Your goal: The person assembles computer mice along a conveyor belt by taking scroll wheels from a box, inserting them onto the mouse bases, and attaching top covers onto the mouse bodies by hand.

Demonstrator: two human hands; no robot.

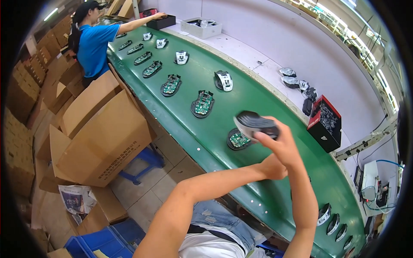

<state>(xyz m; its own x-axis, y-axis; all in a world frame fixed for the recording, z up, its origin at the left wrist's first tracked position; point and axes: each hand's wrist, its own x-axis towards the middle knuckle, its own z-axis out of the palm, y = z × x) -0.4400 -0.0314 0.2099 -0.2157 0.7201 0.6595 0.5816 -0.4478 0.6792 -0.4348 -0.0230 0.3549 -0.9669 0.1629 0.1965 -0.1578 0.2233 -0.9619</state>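
My right hand (279, 139) is closed round a black and silver computer mouse shell (249, 119), holding it above the green belt (172, 124). Just under the shell lies a mouse base with a green circuit board (239, 138), partly covered from sight. My left hand (274, 167) is low over the belt, close behind my right wrist; its fingers are hidden. Farther up the belt is another mouse base (202, 104) with its board exposed, and a silver and black mouse shell (223, 81) beside it. Several similar bases and shells continue toward the far end.
A black and red box of small dark parts (325, 122) stands on the right ledge, near loose mouse shells (290, 81). More mouse parts (325, 214) lie at the near right. Left of the belt are cardboard boxes (103, 133) and a blue stool (144, 165). A co-worker (92, 47) reaches across the far end.
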